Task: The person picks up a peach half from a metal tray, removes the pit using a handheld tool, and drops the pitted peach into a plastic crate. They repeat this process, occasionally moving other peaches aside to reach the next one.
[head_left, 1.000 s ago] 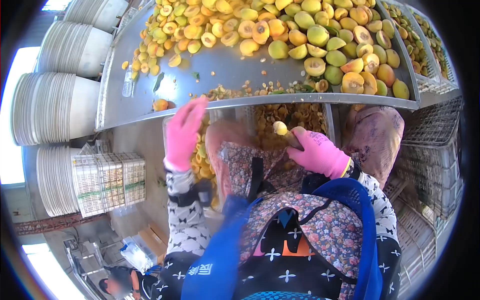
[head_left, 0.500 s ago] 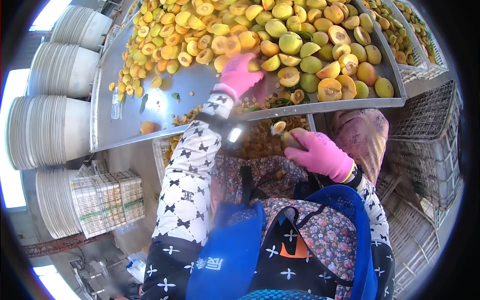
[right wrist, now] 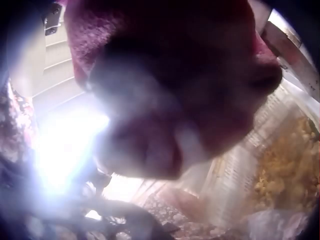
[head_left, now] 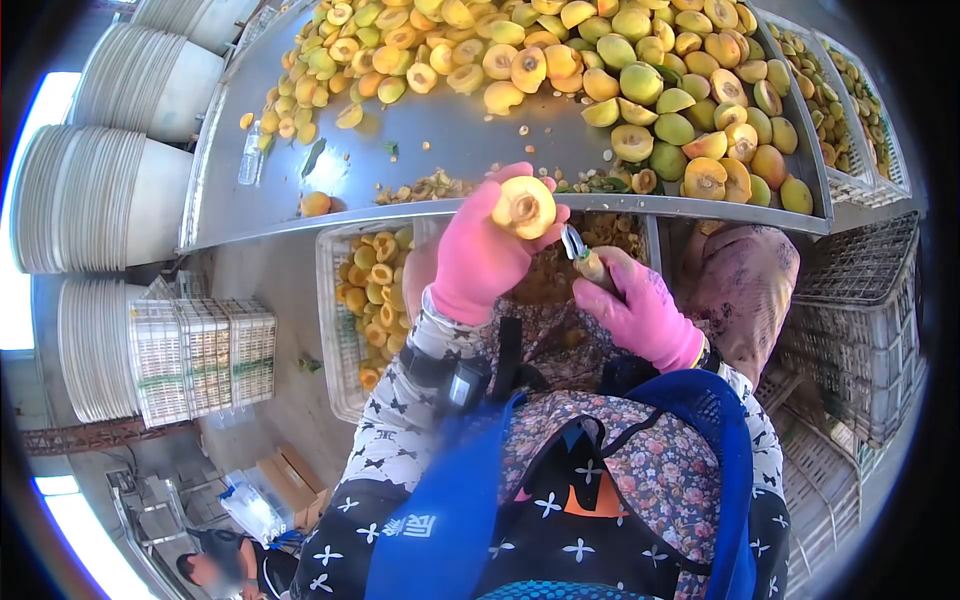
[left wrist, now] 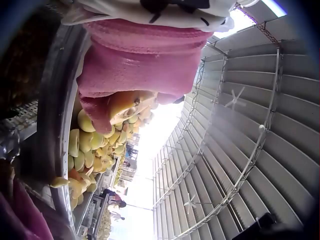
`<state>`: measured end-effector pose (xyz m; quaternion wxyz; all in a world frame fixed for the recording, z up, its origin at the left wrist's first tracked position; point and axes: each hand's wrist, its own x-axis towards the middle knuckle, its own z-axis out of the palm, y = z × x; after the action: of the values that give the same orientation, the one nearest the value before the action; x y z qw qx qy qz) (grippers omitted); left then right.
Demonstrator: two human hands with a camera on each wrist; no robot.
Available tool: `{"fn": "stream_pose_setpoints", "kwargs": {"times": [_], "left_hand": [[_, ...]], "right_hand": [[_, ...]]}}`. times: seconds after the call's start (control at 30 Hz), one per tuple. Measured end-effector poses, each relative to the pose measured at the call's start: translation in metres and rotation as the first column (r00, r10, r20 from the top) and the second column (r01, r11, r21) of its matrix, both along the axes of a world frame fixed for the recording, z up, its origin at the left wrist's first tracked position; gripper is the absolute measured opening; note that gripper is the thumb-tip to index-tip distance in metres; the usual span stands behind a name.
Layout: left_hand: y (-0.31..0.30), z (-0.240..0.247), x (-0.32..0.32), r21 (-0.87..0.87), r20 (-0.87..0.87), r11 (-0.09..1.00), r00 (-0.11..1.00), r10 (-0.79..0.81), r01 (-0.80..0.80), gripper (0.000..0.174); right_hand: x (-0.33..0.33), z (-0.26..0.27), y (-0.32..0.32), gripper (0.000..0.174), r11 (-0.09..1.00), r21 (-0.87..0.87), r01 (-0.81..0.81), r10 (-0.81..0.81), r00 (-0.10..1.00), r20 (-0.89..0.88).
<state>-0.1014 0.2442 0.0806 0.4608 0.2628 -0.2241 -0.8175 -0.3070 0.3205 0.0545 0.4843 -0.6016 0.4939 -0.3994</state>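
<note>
Half-fruit [head_left: 524, 207] in left hand [head_left: 480, 256], right hand [head_left: 642, 313] seemingly apart.

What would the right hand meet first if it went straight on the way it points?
The metal-tipped tool leading the right hand would probably touch the yellow peach half first, or the left hand holding it; the depth between them is unclear.

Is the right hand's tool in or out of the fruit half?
Out: the head view shows the tool with its metal tip beside the fruit half, not in it.
</note>
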Motion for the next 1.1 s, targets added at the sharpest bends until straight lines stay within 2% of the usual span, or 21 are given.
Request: {"fn": "stream_pose_setpoints", "kwargs": {"times": [0.03, 0.1, 0.17, 0.3, 0.33, 0.43, 0.57, 0.6, 0.63, 0.67, 0.7, 0.77, 0.83, 0.87, 0.9, 0.93, 0.97, 1.0, 1.03, 1.07, 1.1], "left_hand": [[0.005, 0.001, -0.003, -0.012, -0.047, 0.999, 0.998, 0.052, -0.053, 0.048], [0.013, 0.004, -0.016, -0.028, -0.144, 0.988, 0.979, 0.147, -0.153, 0.046], [0.017, 0.005, -0.025, -0.131, -0.121, 0.987, 0.990, 0.073, -0.089, 0.047], [0.024, 0.012, -0.038, -0.092, -0.009, 0.996, 1.000, -0.010, 0.009, 0.049], [0.023, 0.008, -0.039, -0.618, 0.542, 0.757, 0.812, 0.215, 0.211, 0.046], [0.021, 0.014, -0.038, -0.247, 0.300, 0.953, 0.949, -0.097, 0.176, 0.043], [0.023, -0.004, -0.051, -0.196, 0.293, 0.958, 0.945, -0.147, 0.210, 0.042], [0.032, 0.000, -0.060, -0.284, 0.431, 0.942, 0.901, -0.040, 0.178, 0.039], [0.036, 0.005, -0.062, -0.283, 0.427, 0.945, 0.904, -0.027, 0.162, 0.040], [0.042, -0.014, -0.064, -0.384, 0.586, 0.915, 0.798, 0.139, 0.122, 0.041], [0.042, -0.034, -0.067, -0.541, 0.578, 0.833, 0.770, 0.271, 0.113, 0.039], [0.043, -0.030, -0.069, -0.565, 0.628, 0.813, 0.713, 0.313, 0.141, 0.038], [0.041, -0.041, -0.066, -0.807, 0.558, 0.562, 0.545, 0.626, 0.181, 0.038], [0.041, -0.045, -0.064, -0.670, 0.571, 0.741, 0.661, 0.487, 0.033, 0.038], [0.039, -0.032, -0.062, -0.468, 0.526, 0.880, 0.775, 0.350, -0.079, 0.037], [0.037, -0.024, -0.055, -0.222, 0.426, 0.964, 0.876, 0.228, -0.143, 0.037], [0.030, -0.022, -0.038, -0.270, 0.384, 0.954, 0.894, 0.233, -0.132, 0.035], [0.025, -0.023, -0.024, -0.216, 0.263, 0.952, 0.926, 0.272, -0.218, 0.035], [0.020, -0.024, -0.015, -0.155, 0.129, 0.948, 0.945, 0.299, -0.279, 0.036], [0.019, -0.020, -0.005, -0.164, 0.125, 0.951, 0.951, 0.284, -0.263, 0.037], [0.018, -0.016, 0.003, -0.169, 0.126, 0.955, 0.956, 0.265, -0.242, 0.039]], "right_hand": [[0.004, 0.000, -0.001, 0.033, 0.986, -0.152, 0.064, -0.063, 0.998, 0.011], [0.009, 0.007, -0.001, 0.034, 0.980, 0.183, 0.083, -0.118, 0.974, 0.192], [0.015, 0.025, -0.007, 0.037, 0.858, 0.513, -0.036, -0.226, 0.870, 0.439], [0.015, 0.020, -0.023, 0.032, 0.911, 0.413, 0.022, -0.297, 0.729, 0.617], [0.010, 0.015, -0.026, 0.029, 0.937, 0.327, 0.118, -0.280, 0.815, 0.507], [0.001, 0.010, -0.031, 0.026, 0.969, 0.171, 0.176, -0.238, 0.846, 0.477], [-0.003, -0.004, -0.031, 0.039, 0.955, 0.031, 0.296, -0.297, 0.939, 0.174], [-0.007, -0.003, -0.034, 0.043, 0.957, 0.065, 0.283, -0.289, 0.949, 0.126], [-0.011, -0.010, -0.035, 0.045, 0.955, 0.100, 0.277, -0.287, 0.953, 0.096], [-0.012, -0.021, -0.035, 0.044, 0.954, -0.012, 0.300, -0.298, 0.951, 0.087], [-0.009, -0.006, -0.035, 0.039, 0.950, 0.228, 0.213, -0.282, 0.901, 0.330], [-0.001, -0.004, -0.035, 0.034, 0.955, 0.178, 0.237, -0.288, 0.889, 0.356], [0.004, 0.001, -0.031, 0.033, 0.961, 0.192, 0.200, -0.249, 0.928, 0.278], [0.004, 0.004, -0.030, 0.032, 0.962, 0.200, 0.186, -0.232, 0.943, 0.238], [0.002, 0.007, -0.027, 0.032, 0.963, 0.264, 0.054, -0.135, 0.944, 0.300], [-0.002, 0.013, -0.024, 0.032, 0.944, 0.321, -0.078, -0.049, 0.928, 0.368], [-0.007, 0.020, -0.021, 0.032, 0.906, 0.373, -0.202, 0.020, 0.899, 0.438], [-0.008, 0.035, -0.019, 0.033, 0.820, 0.488, -0.299, 0.129, 0.927, 0.352], [-0.002, 0.047, -0.017, 0.033, 0.815, 0.527, -0.239, 0.172, 0.970, 0.174], [0.000, 0.038, -0.015, 0.033, 0.959, 0.240, -0.150, 0.171, 0.983, -0.067], [0.004, 0.023, -0.013, 0.034, 0.990, -0.076, -0.116, 0.089, 0.950, -0.299]]}}
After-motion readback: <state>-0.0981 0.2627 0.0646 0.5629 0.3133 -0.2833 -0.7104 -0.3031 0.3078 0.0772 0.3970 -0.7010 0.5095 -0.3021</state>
